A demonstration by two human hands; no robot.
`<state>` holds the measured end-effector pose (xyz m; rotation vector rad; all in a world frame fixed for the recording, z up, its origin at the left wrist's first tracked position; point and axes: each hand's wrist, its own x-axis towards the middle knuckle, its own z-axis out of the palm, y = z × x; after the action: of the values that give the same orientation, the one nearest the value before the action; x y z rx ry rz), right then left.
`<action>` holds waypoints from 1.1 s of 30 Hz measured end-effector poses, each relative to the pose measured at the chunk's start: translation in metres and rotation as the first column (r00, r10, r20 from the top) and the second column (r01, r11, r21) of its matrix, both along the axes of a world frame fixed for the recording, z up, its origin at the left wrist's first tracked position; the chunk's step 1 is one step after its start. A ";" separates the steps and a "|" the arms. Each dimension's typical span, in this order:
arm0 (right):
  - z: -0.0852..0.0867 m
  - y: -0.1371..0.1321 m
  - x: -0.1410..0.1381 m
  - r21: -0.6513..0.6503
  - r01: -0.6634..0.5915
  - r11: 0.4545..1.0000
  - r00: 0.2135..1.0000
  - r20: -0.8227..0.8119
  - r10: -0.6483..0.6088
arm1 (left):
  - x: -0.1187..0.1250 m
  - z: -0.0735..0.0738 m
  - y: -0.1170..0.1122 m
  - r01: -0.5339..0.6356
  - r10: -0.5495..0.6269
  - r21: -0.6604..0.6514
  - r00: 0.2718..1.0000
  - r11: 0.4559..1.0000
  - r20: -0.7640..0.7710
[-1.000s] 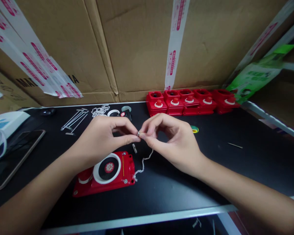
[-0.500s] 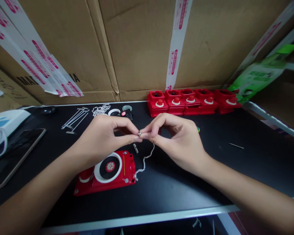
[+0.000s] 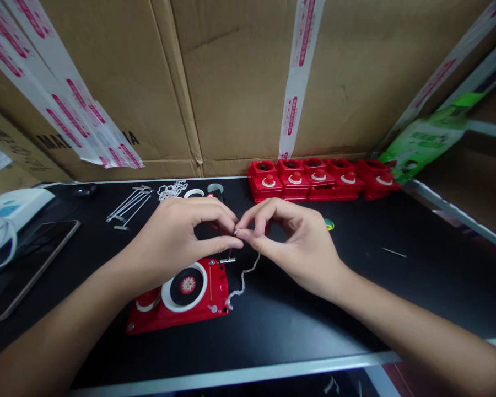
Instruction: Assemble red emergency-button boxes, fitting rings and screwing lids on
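Red unit (image 3: 177,318) and cord (image 3: 243,280) on the table (image 3: 293,325). The unit lies before the person, below the left hand (image 3: 177,231), its long axis running from lower left to slightly upper right. From its right end the pale cord winds upward to the right hand (image 3: 301,237), whose fingers pinch it near its tip with thumb and forefinger together. The left fingers, nearly closed, grip the stem of a T-shaped rod (image 3: 227,261); its crossbar hangs roughly level beneath them, the stem rising into the grasp. Within the unit, a white ring (image 3: 166,295) surrounds a black disc (image 3: 176,290). Behind, red housings (image 3: 295,190) stand in a row, round wells uppermost; several wells contain dark parts, the rightmost's contents being indistinct.
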<state>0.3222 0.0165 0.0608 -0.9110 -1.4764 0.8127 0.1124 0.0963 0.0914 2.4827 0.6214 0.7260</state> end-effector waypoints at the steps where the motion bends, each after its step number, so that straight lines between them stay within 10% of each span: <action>1: 0.000 0.000 -0.001 0.004 -0.001 1.000 1.000 0.001 0.001 | -0.002 0.001 0.001 0.028 -0.029 0.020 1.000 0.999 0.006; 33: 0.002 -0.003 -0.001 0.016 0.053 0.998 0.995 0.080 -0.054 | 0.004 -0.005 -0.005 0.038 -0.023 -0.121 0.992 0.992 0.120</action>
<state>0.3209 0.0140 0.0625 -0.9783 -1.5194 0.7327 0.1160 0.0915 0.0866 2.3127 0.5657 0.7928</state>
